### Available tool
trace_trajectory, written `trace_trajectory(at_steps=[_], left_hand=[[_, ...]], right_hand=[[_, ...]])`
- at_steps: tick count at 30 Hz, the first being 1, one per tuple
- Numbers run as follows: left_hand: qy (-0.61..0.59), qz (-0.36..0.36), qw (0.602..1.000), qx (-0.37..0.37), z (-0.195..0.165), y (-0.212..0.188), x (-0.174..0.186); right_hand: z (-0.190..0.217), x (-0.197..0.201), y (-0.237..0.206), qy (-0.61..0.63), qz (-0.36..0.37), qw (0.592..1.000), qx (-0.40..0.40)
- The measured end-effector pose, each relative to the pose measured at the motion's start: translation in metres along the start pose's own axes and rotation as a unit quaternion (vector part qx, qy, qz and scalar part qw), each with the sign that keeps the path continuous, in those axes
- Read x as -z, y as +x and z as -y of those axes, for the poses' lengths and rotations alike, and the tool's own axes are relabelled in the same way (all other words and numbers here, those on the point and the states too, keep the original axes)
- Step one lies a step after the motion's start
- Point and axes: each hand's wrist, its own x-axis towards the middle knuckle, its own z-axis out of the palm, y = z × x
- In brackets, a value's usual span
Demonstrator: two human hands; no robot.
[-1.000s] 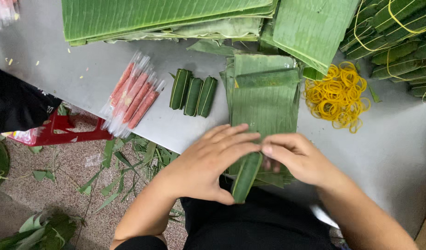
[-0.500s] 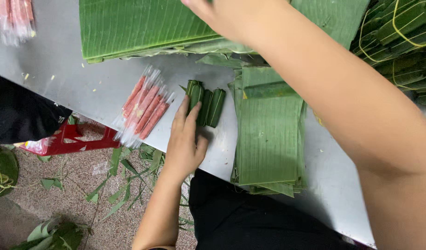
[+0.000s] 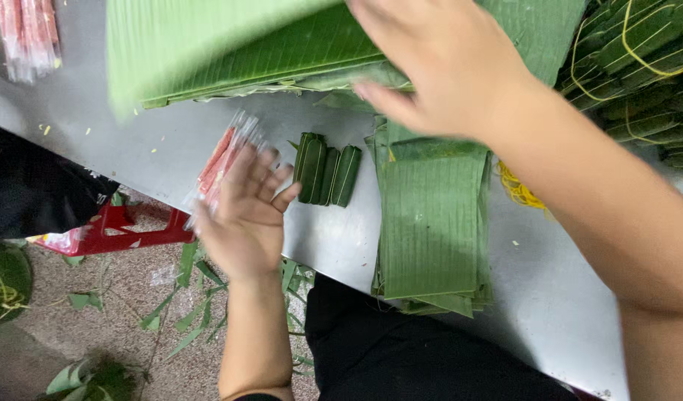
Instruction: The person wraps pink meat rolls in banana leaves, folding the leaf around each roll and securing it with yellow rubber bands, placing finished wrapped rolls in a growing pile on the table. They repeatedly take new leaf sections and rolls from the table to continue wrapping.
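My left hand (image 3: pixel 245 212) lies with fingers spread on a pile of clear-wrapped pink sausage sticks (image 3: pixel 219 160) at the table's near edge. Just right of it, three small rolls wrapped in green leaf (image 3: pixel 326 171) lie side by side. My right hand (image 3: pixel 445 67) reaches across to the far side and grips the edge of a large banana leaf sheet (image 3: pixel 207 44). That sheet is blurred and raised off the leaf stack (image 3: pixel 297 74) below it. A stack of cut leaf strips (image 3: pixel 430 223) lies under my right forearm.
The grey metal table (image 3: pixel 579 312) also bears yellow rubber bands (image 3: pixel 521 189), tied leaf bundles (image 3: pixel 638 67) at the far right and more pink sticks (image 3: pixel 29 37) at the far left. A red stool (image 3: pixel 111 232) and leaf scraps (image 3: pixel 89 375) are on the floor.
My left hand left the three green rolls and moved left onto the pink sticks. My right hand came down onto the big leaf stack, and the top sheet has lifted.
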Motion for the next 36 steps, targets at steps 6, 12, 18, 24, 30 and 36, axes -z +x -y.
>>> trace_trajectory(at_steps=[6,12,18,24,30,36], left_hand=[[-0.057,-0.021,0.997,0.056,-0.023,0.025,0.004],[-0.021,-0.145,0.975,0.169,0.032,0.009,0.006],[-0.054,-0.127,0.968,0.208,0.049,-0.017,0.012],[0.003,-0.117,0.98,0.163,0.052,-0.02,0.017],[0.059,-0.28,0.956,0.058,0.019,-0.011,0.005],[0.058,-0.258,0.964,-0.001,-0.006,0.001,0.003]], right_hand=[[0.048,0.027,-0.073,0.046,-0.008,0.998,-0.045],[0.098,0.0,-0.109,0.588,0.13,0.638,-0.48],[0.101,-0.026,-0.114,0.721,-0.125,0.316,-0.604],[0.09,-0.018,-0.119,0.768,-0.106,0.313,-0.549],[0.082,-0.002,-0.146,0.816,-0.127,0.3,-0.478],[0.062,0.036,-0.177,0.887,-0.164,0.29,-0.319]])
